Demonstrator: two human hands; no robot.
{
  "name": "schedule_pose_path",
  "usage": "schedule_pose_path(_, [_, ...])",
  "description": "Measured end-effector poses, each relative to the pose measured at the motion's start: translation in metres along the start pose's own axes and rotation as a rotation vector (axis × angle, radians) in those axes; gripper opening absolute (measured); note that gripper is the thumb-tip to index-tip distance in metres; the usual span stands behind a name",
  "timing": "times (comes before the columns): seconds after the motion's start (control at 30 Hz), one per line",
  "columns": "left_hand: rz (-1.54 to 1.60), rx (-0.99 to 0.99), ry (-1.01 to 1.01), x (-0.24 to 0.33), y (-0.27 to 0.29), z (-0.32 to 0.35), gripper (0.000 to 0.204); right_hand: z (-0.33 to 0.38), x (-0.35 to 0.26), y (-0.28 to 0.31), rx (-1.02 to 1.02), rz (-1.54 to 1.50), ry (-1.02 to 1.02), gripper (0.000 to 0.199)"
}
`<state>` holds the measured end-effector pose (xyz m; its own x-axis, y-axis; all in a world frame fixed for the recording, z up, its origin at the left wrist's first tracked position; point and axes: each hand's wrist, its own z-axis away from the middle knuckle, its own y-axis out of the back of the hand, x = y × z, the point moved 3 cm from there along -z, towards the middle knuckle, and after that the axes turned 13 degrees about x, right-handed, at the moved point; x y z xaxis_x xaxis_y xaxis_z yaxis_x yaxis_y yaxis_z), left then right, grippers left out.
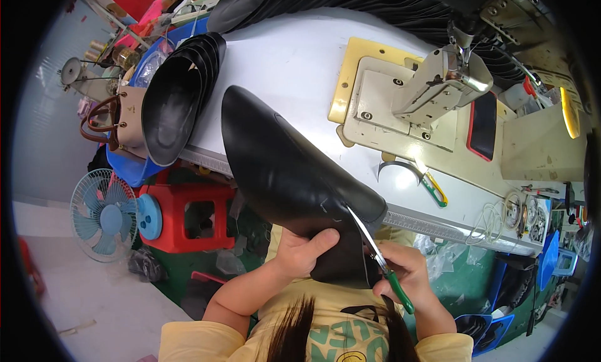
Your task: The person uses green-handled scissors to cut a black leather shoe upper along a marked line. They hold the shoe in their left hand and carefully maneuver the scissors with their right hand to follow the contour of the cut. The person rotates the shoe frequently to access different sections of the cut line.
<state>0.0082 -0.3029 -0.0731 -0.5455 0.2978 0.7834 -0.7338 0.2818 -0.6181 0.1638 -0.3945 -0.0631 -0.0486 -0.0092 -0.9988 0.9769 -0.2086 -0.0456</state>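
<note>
My left hand [307,252] grips the lower edge of a black leather piece [282,162], thumb on top and fingers hidden underneath. The piece looks like a boot upper, smooth and curved, slanting from the table edge down to my lap. My right hand [407,271] is closed around green-handled scissors [399,292]. One long silver blade lies over the leather near its right end, pointing up and left; the other blade is hidden, so I cannot tell how far the blades are apart.
A post-bed sewing machine [432,90] stands on the white table [282,55] at right. A green-and-yellow-handled cutting tool [432,187] lies in front of it. Nested black leather pieces [172,112] stand at left, with more along the back. A red stool [188,218] and fan [109,218] are lower left.
</note>
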Motion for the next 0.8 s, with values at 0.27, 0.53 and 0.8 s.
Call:
schedule_pose_path(0.27, [-0.391,0.412,-0.76,0.079,0.035,-0.016,0.051,-0.01,-0.021,0.011,0.054,0.615,0.289,0.055])
schedule_pose_path(0.53, [-1.553,-1.186,-0.585,0.1,-0.055,-0.065,0.051,-0.026,-0.029,-0.002,-0.007,0.962,0.463,0.049])
schedule_pose_path(0.8, [-1.77,-1.46,-0.782,0.081,-0.056,-0.059,0.012,-0.026,-0.062,-0.001,-0.12,1.257,0.463,0.053])
